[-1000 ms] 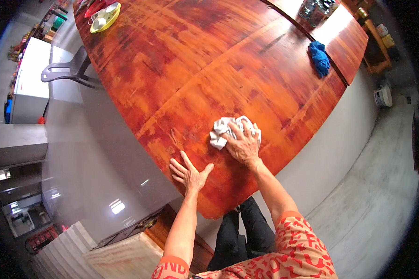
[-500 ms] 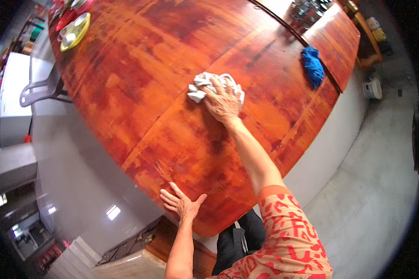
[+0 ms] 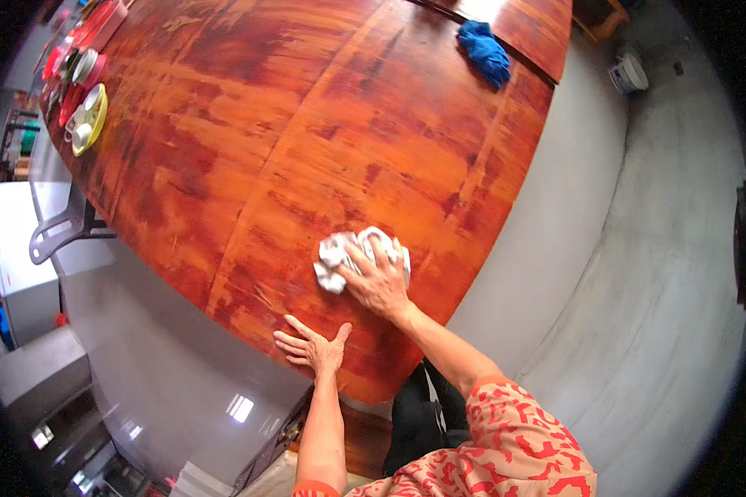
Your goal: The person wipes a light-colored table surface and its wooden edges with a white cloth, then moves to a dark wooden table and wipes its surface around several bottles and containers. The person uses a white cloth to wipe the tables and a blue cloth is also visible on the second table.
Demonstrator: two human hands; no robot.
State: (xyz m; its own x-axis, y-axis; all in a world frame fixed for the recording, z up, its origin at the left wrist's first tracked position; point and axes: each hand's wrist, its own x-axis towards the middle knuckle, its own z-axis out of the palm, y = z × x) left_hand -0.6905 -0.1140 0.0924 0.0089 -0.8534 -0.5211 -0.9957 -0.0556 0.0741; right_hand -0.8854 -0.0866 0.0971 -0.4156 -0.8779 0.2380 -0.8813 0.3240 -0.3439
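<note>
A crumpled white cloth (image 3: pixel 336 253) lies on the reddish-brown wooden table (image 3: pixel 307 174). My right hand (image 3: pixel 379 282) presses down on it, fingers spread over the bunched fabric. Close to the near left edge of the table, my left hand (image 3: pixel 322 348) rests with its fingers stretched apart, holding nothing. A blue cloth (image 3: pixel 483 53) lies bunched near the table's far right side, well beyond my right hand.
At the far left of the table stand a yellow tray (image 3: pixel 99 124) with white cups and a pink basin (image 3: pixel 104 25). A grey chair (image 3: pixel 62 228) is beside the left edge. On the floor at the right stands a white bucket (image 3: pixel 630 74).
My right hand has pulled the white cloth back across the table toward me. My left hand stays near the edge. The view has shifted, so the far items sit elsewhere in the picture.
</note>
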